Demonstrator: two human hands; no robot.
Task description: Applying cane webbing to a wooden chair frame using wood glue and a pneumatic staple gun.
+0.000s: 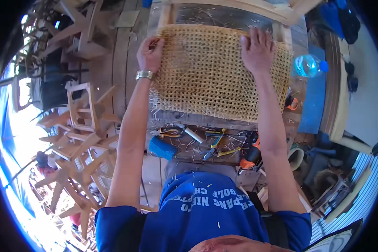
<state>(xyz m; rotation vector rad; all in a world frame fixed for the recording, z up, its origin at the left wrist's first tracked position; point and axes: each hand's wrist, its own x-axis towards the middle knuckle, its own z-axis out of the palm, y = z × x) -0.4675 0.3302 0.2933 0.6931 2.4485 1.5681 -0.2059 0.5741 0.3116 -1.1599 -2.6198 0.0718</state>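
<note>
Leaning over the weathered wooden bench (233, 124), we have both hands at the far part of a rectangular sheet of yellow-tan woven cane (210, 71). The sheet lies across the bench in front of us, its open lattice of small holes facing up and its edges slightly uneven. Our left hand (151, 52), with a silver wristwatch (144, 74) on its wrist, is at the upper left corner, thumb and bent fingers gripping the sheet's edge. Our right hand (257, 52) lies palm down near the far edge towards the right, its fingers extended and open, pressing on the weave rather than closing round it.

Beyond the sheet stands a pale wooden frame (235, 10). To the right we have a clear plastic bottle with a blue cap (308, 66), and below it an orange-and-black tool (291, 103) partly hidden by the sheet's edge. On the near strip of bench lie a blue block (163, 147), yellow-and-black-handled pliers (170, 132), a pale cylinder (193, 135), blue-and-yellow cutters (214, 149) and an orange-and-black power tool (250, 157), with thin pale cane scraps scattered among them. To our left, bare wooden chair frames (82, 109) are piled together.
</note>
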